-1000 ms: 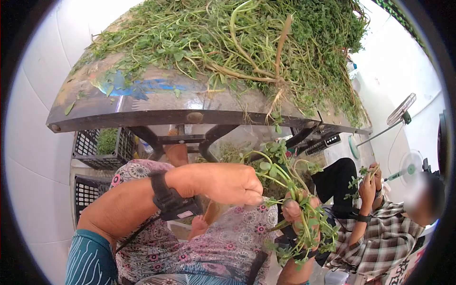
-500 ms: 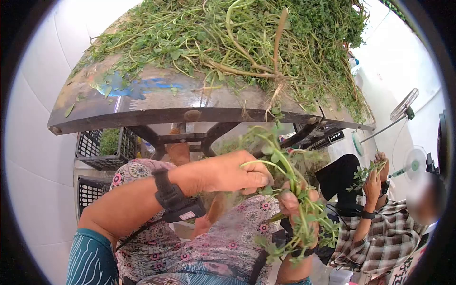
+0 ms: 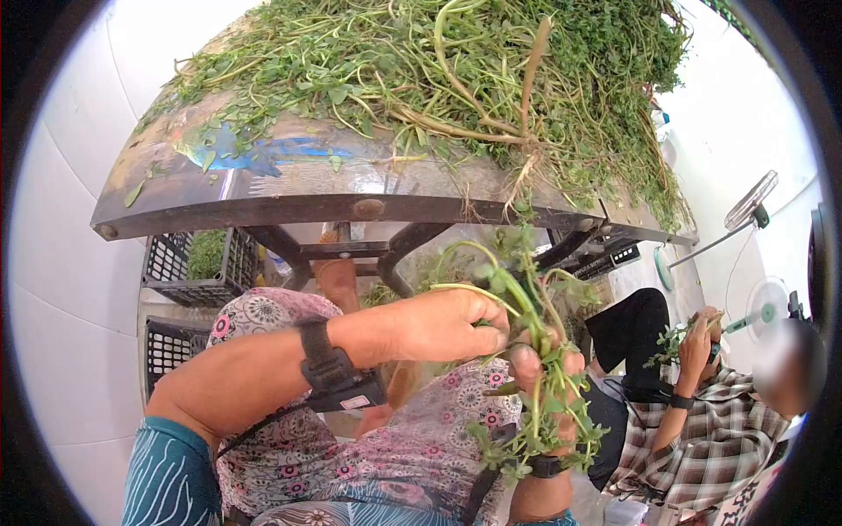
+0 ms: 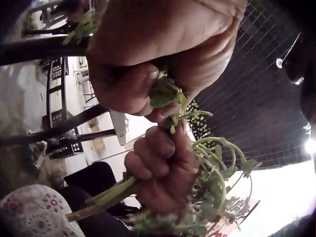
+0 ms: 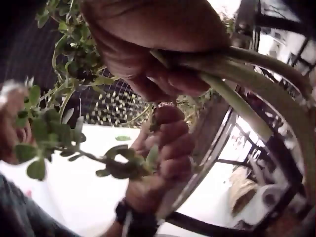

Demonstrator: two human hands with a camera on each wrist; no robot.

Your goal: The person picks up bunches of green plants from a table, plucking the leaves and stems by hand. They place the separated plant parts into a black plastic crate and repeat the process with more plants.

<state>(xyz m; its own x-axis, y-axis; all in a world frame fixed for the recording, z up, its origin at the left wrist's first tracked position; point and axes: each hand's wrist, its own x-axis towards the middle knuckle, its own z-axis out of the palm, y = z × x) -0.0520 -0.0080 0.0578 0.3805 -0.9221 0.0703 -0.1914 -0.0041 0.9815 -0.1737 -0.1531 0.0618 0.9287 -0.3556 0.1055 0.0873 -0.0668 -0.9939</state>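
My right hand point(image 3: 545, 361) grips a bunch of leafy purslane stems point(image 3: 524, 302). Thick stem ends show beyond the fist in the right wrist view, while leafy tips hang down over the forearm. Close against that fist, my left hand point(image 3: 447, 324) has its fingers curled in. In the left wrist view it pinches a small leafy sprig point(image 4: 165, 94) between thumb and fingers, just above the right hand point(image 4: 165, 165). The right wrist view shows the left hand point(image 5: 170, 143) below the right one, with leaves around its fingers.
A large heap of cut greens point(image 3: 351, 79) covers the table point(image 3: 289, 210) ahead, with a rooted stem near its edge. Black crates point(image 3: 189, 289) stand below left. At right another person point(image 3: 702, 421) handles greens; fans point(image 3: 763, 307) stand behind.
My left hand has moved right and slightly up, closer to the right fist. The bunch's leafy tips have swung left. The right hand keeps its grip.
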